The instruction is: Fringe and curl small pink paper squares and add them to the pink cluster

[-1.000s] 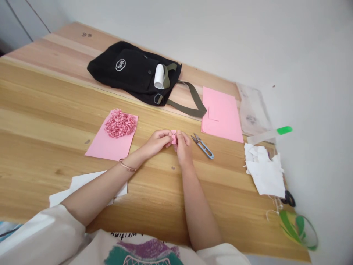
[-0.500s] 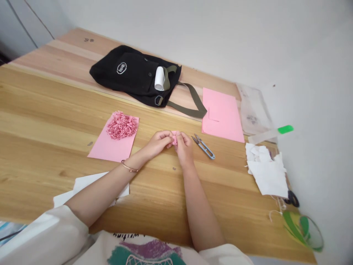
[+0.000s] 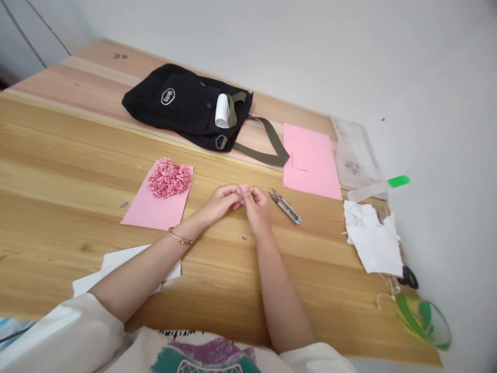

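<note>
My left hand (image 3: pixel 225 202) and my right hand (image 3: pixel 256 204) meet over the middle of the table. Both are closed, thumbs and fingertips pinching one small piece of pink paper (image 3: pixel 244 188), most of which the fingers hide. Just right of my right hand lie blue thread snips (image 3: pixel 285 206), blades pointing away to the left. To the left of my hands, a pile of thin pink paper pieces (image 3: pixel 170 178) rests on a pink sheet (image 3: pixel 155 211).
Behind my hands lies a black tote bag (image 3: pixel 166 111) with a white roll (image 3: pixel 222 110) on it. Further right are pink sheets (image 3: pixel 318 178), a green-capped strip (image 3: pixel 398 181), torn white paper (image 3: pixel 378 248), black scissors handles (image 3: pixel 409 277) and a green tape roll (image 3: pixel 411 318). White sheets (image 3: pixel 93 282) lie under my left forearm.
My thumbs have closed further over the pink paper, so less of it shows. The whole view has shifted slightly; the other things stay in place.
</note>
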Motion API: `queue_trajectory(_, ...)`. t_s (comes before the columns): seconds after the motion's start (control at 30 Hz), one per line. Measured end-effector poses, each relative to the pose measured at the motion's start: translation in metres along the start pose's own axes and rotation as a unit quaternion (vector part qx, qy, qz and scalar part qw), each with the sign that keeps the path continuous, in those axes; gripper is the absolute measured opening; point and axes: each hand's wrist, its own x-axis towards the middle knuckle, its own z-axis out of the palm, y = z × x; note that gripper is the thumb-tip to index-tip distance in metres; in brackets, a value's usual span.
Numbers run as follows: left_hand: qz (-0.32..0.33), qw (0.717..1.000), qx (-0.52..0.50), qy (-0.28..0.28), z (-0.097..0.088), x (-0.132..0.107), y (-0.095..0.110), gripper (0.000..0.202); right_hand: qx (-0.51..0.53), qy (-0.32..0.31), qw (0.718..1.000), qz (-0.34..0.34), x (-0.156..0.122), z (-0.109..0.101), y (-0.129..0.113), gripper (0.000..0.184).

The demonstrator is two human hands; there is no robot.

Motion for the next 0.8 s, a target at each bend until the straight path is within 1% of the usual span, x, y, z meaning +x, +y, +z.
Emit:
queue_trajectory(0.07,-0.003,1.000,-0.001,0.001,0.0000,0.0000,0.0006,0.018,0.009,0.001,1.000,0.002,0.0000,0.0000,0.0005,0.037)
queue_trajectory(0.2,-0.015,1.000,-0.011,0.000,-0.0002,-0.0003,0.0006,0.015,0.020,0.025,0.999,0.011,0.0006,-0.0010,0.0030,0.040)
queue_trajectory(0.47,0.000,1.000,-0.002,0.003,-0.0008,-0.0001,0.0012,0.016,0.028,-0.011,1.000,0.008,-0.0001,0.0003,-0.0026,0.033)
queue_trajectory(0.8,0.002,1.000,0.004,0.000,-0.0016,0.0011,-0.0017,0.016,-0.003,0.011,1.000,-0.002,0.0006,0.0003,-0.0030,0.031)
